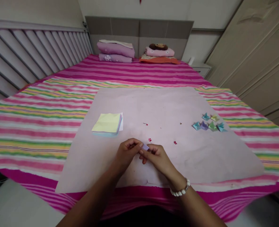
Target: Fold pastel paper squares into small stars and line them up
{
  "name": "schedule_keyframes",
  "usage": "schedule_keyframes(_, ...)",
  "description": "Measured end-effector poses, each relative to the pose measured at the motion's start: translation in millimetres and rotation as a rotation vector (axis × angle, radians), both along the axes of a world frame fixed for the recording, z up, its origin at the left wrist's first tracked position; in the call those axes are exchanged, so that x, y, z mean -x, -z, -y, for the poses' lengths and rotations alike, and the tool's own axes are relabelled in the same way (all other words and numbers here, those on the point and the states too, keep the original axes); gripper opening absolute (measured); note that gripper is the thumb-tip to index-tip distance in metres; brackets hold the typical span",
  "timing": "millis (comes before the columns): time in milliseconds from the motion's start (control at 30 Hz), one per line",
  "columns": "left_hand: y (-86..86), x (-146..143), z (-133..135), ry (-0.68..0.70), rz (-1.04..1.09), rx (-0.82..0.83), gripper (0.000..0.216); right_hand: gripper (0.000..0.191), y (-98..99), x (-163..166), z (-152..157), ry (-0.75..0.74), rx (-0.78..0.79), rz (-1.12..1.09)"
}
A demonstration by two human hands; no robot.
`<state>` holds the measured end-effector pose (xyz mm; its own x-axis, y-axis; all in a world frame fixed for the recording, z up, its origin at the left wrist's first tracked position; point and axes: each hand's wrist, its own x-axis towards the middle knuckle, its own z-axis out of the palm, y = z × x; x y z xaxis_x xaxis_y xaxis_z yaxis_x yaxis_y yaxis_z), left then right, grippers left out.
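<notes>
Hands (pixel 128 152) pinched closed on small lavender paper (pixel 145 147) above pale sheet (pixel 153 104)

Home bedroom, striped bed (pixel 139 71), headboard (pixel 125 28), folded bedding (pixel 116 49)

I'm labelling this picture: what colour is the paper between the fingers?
The held paper is pale purple, as the head view shows.
</notes>
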<state>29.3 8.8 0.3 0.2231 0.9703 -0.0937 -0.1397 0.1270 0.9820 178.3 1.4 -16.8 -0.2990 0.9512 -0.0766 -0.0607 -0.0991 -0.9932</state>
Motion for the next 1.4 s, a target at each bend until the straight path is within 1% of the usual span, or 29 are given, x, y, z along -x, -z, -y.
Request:
schedule_keyframes(67,-0.7,-1,1,0.02,-0.02,-0.008,0.022,0.034,0.5,2,1,-0.006,-0.004,-0.002)
schedule_keyframes(200,2.5,-1,1,0.013,-0.016,-0.014,0.027,0.033,2.4,6,5,0.002,-0.02,0.007)
schedule_keyframes(333,4.2,1,0,0.024,0.002,0.021,0.026,0.034,5.9,8,5,0.024,0.026,-0.037)
schedule_keyframes(433,3.4,5,0,-0.023,-0.006,-0.004,0.019,0.035,6.9,5,4,0.046,0.04,-0.06)
schedule_keyframes(500,3.6,9,0,-0.045,0.019,-0.043,0.026,0.034,6.0,3,2,0.061,0.033,-0.068)
schedule_keyframes(600,4.7,13,2,0.06,0.064,-0.088,0.02,0.033,3.2,3,2,0.058,0.022,-0.071)
schedule_keyframes(667,4.8,14,2,0.092,0.064,-0.082,0.017,0.029,1.7,3,2,0.061,0.011,-0.09)
schedule_keyframes(733,4.1,14,1,0.046,0.03,-0.06,0.018,0.027,1.3,4,3,0.096,-0.003,-0.141)
schedule_keyframes(833,2.6,14,0,-0.014,-0.025,-0.038,0.018,0.035,2.4,3,4,0.168,-0.039,-0.217)
schedule_keyframes(933,2.2,13,-1,-0.028,-0.039,-0.036,0.019,0.029,4.0,-1,4,0.19,-0.077,-0.229)
schedule_keyframes(1033,2.6,13,0,-0.003,-0.021,-0.016,0.021,0.024,4.1,-3,2,0.188,-0.076,-0.222)
schedule_keyframes(1267,2.8,14,2,0.071,-0.042,0.026,0.021,0.022,1.2,-2,0,0.147,-0.06,-0.252)
schedule_keyframes(1400,4.2,15,1,0.124,-0.013,0.032,0.019,0.022,2.7,-3,0,0.119,-0.036,-0.222)
